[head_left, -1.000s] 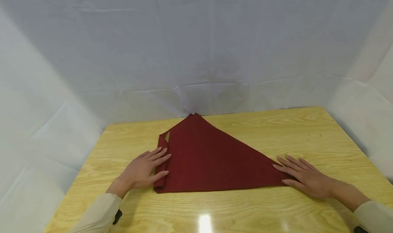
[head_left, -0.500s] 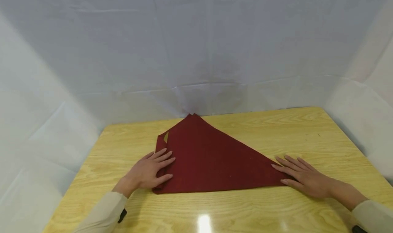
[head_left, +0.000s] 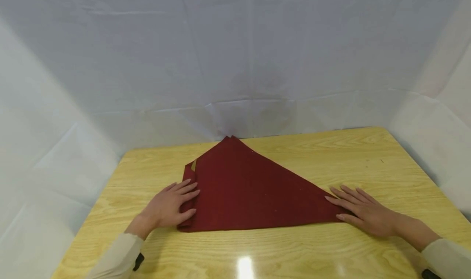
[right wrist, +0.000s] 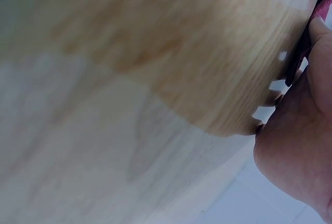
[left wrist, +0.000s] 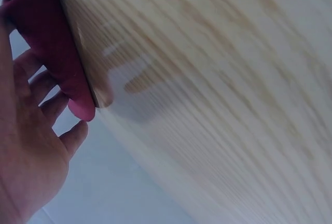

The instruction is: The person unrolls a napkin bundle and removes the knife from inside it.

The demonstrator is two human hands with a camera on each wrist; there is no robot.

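Cloth (head_left: 244, 193), dark red and folded, lies on the wooden table (head_left: 312, 246), its peak at twelve o'clock near the far edge. At nine o'clock it forms a roll (head_left: 189, 174), where the left hand (head_left: 169, 206) rests with fingers extended and parted, gripping nothing. Toward four o'clock the right hand (head_left: 368, 214), fingers straight and likewise without a grip, touches the cloth's narrow end. Pale sheeting (head_left: 235, 66) stands beyond twelve o'clock.

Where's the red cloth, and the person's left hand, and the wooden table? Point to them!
Red cloth (head_left: 243, 189): head view, on the middle of its flat part.
Left hand (head_left: 169, 206): head view, on the back of the hand.
Wooden table (head_left: 301, 248): head view, on its bare top.
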